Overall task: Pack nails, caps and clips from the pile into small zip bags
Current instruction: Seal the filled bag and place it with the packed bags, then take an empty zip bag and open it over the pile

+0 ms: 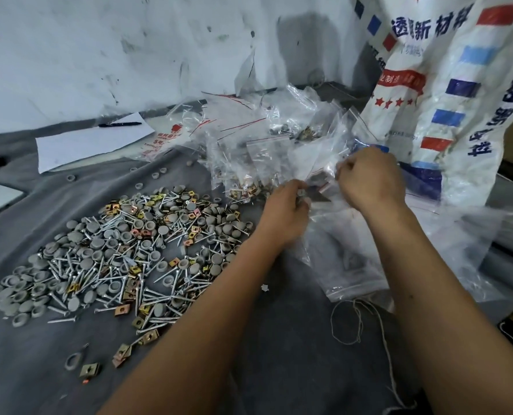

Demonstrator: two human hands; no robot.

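progress: partway | done: filled bags [267, 151] heaped behind | left: big pile [120, 253] on grey surface [279, 339] | left hand [285, 208] clenched on parts, right hand [369, 178] pinching zip bag [321, 190] mouth

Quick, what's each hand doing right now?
Left hand: closed on small hardware pieces, exact kinds unclear.
Right hand: closed, pinching the small zip bag.

Grey caps [95, 244], silver nails [159, 298] and brassy clips [120, 310] lie heaped; a small zip bag [319, 187], seemingly open, is upheld.
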